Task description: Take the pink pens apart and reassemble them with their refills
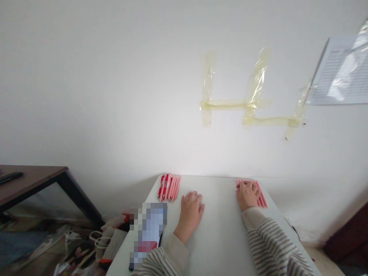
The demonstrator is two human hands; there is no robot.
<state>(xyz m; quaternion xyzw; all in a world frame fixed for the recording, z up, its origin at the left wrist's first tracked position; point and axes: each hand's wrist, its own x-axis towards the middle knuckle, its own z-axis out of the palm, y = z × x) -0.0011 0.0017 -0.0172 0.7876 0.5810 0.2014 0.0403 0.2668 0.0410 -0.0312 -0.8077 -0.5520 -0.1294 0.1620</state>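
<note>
My left hand (pixel 191 214) rests palm down on the white table (pixel 217 230), its fingers spread and nothing in them. Just beyond it to the left lies a group of pens (pixel 169 188), some red and some pink, side by side near the table's back edge. My right hand (pixel 248 195) is over a row of pink pens (pixel 261 195) at the back right corner. Its fingers are bent down onto the pens and pinch at the row's left side. The hand covers part of that row, so the exact grip is partly hidden.
A pixelated flat object (pixel 151 230) lies along the table's left edge. A white wall (pixel 115 96) with yellowish tape (pixel 224 104) and a taped paper sheet (pixel 342 73) rises behind. At left stand a brown desk (pixel 31 178) and bags (pixel 110 241) on the floor.
</note>
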